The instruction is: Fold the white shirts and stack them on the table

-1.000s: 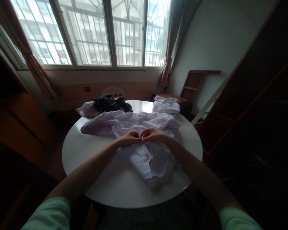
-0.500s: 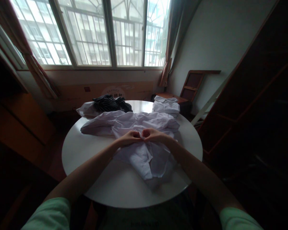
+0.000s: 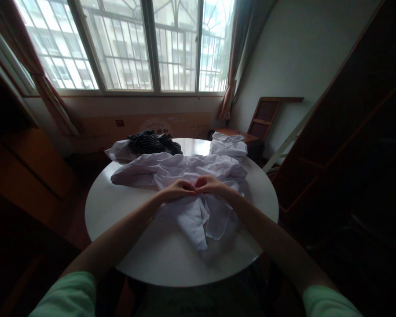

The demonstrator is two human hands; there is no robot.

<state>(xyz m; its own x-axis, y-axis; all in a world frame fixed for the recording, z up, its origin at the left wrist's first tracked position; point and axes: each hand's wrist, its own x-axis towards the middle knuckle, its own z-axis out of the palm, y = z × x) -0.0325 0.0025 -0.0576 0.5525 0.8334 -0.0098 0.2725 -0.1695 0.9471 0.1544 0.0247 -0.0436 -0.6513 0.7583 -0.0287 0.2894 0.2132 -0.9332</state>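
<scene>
A white shirt [image 3: 185, 169] lies spread across the round white table [image 3: 125, 207], its near end bunched toward me. My left hand [image 3: 176, 190] and my right hand [image 3: 211, 185] meet fingertip to fingertip at the middle of the shirt, each pinching its fabric. Below them the cloth [image 3: 198, 220] hangs in lifted folds over the tabletop.
A dark striped garment [image 3: 150, 141] and a pale one [image 3: 119, 150] lie at the table's far left. A folded white stack [image 3: 228, 145] sits at the far right. A window, curtains, a wooden frame [image 3: 267, 115] and dark furniture [image 3: 350, 132] surround the table.
Both hands have drawn the shirt's near part up and slightly away from me; the loose folds below them are narrower and gathered closer to the hands.
</scene>
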